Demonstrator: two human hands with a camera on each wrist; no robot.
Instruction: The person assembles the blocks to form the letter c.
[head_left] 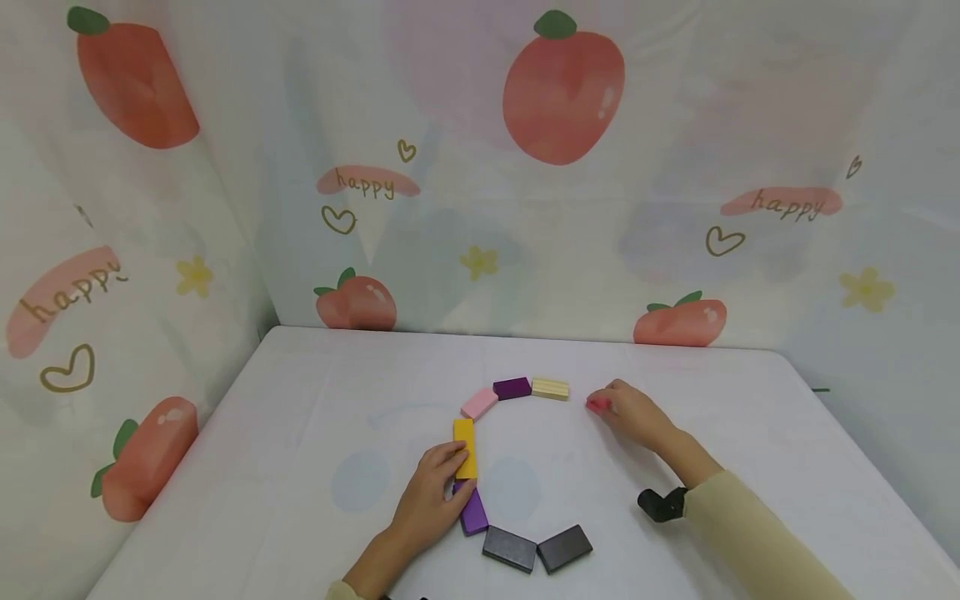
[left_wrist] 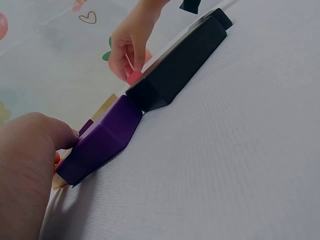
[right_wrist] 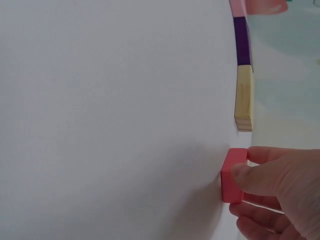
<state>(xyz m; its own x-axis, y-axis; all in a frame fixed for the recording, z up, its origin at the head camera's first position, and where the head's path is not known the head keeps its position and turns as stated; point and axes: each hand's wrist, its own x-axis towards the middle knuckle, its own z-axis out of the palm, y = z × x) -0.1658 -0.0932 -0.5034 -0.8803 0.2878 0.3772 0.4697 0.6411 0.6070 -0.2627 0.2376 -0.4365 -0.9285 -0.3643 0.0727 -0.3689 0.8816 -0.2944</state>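
Note:
My right hand (head_left: pixel 630 414) pinches a red block (right_wrist: pixel 233 176) between thumb and fingers, to the right of a natural-wood block (head_left: pixel 551 389) and apart from it. My left hand (head_left: pixel 430 497) rests on the curved row of blocks. Its fingers lie across a yellow block (head_left: pixel 465 462), and its thumb touches a purple block (head_left: pixel 473 512) just below. The left wrist view shows that thumb against the purple block (left_wrist: pixel 102 142), with the other fingers mostly hidden. From the yellow block the row curves up through a pink block (head_left: pixel 479 403) and a dark purple block (head_left: pixel 512 388) to the wooden one.
Two dark grey blocks, a left one (head_left: pixel 510 548) and a right one (head_left: pixel 565 548), continue the row at the near end. Everything lies on a white-covered table (head_left: pixel 300 400). A fruit-printed curtain (head_left: pixel 450 108) stands behind and at the left. A black wrist device (head_left: pixel 662 505) sits by my right sleeve.

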